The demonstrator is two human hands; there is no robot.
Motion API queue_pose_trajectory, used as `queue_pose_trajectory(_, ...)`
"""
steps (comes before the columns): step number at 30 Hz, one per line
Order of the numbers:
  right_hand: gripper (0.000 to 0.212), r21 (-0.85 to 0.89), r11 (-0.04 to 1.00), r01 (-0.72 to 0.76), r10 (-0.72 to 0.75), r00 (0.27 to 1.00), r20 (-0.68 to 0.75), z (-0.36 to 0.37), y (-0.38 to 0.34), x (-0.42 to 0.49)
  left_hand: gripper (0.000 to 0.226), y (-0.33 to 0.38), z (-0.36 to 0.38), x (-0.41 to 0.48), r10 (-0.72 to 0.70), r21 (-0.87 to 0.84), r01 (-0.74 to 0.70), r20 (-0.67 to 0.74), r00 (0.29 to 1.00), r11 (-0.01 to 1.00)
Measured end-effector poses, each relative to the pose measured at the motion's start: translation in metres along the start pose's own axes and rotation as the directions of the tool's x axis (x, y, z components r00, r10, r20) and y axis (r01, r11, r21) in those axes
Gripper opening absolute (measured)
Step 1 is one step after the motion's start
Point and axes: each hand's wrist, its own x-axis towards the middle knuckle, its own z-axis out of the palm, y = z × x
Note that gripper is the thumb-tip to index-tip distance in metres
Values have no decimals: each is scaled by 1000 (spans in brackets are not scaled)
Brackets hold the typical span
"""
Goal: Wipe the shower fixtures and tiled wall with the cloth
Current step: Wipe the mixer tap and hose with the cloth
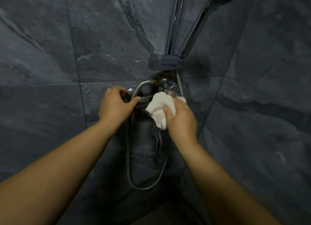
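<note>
A: Which step is the person working on?

B: The fixtures, by the look of it. The right hand [181,122] is gripping a bunched white cloth [159,106], thumb lying over it and fingers wrapped behind. It is pressing the cloth onto the right half of the chrome mixer bar [143,99].

A: And the other hand?

B: The left hand [116,105] is curling its fingers and thumb round the knob [128,92] at the bar's left end. It is probably bracing it, though whether it is turning it can't be told.

A: So the wall is waiting?

B: It is looking that way. The tiled wall [50,56] is showing what look like drops and a wet sheen above the bar, so most of the task seems to be lying ahead.

A: What is the next move asking for?

B: Working the cloth along the bar toward the knob, which means the left hand letting go. After that it is going round the hose [143,83] fittings and up the riser rail [175,22] and handset [196,27]. The narrow joints are calling for a fingertip behind the cloth, not the whole wad.

A: What is the room giving them?

B: Dark slate-look tiles are meeting at a corner just right of the fixtures, and the light is running dim. The hose is looping down below the bar, near a spout [158,142] hanging beneath the cloth.
</note>
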Motion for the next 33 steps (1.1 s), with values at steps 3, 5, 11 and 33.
queue_pose_trajectory(3,39,-46,997,68,-70,996,-54,2,-4,-10,26,4,3,6,78,46,-80,46,996,996)
queue_pose_trajectory(5,37,-80,990,115,-120,991,-61,1,-5,-16,18,6,1,7,88,53,-91,63,994,994)
queue_pose_trajectory(11,36,-174,949,264,-288,948,-135,16,-19,-29,19,12,-23,23,148,35,-165,285,947,986)
queue_pose_trajectory(33,53,245,969,16,95,897,-433,141,-74,-13,9,45,-100,68,227,279,-436,554,801,856)
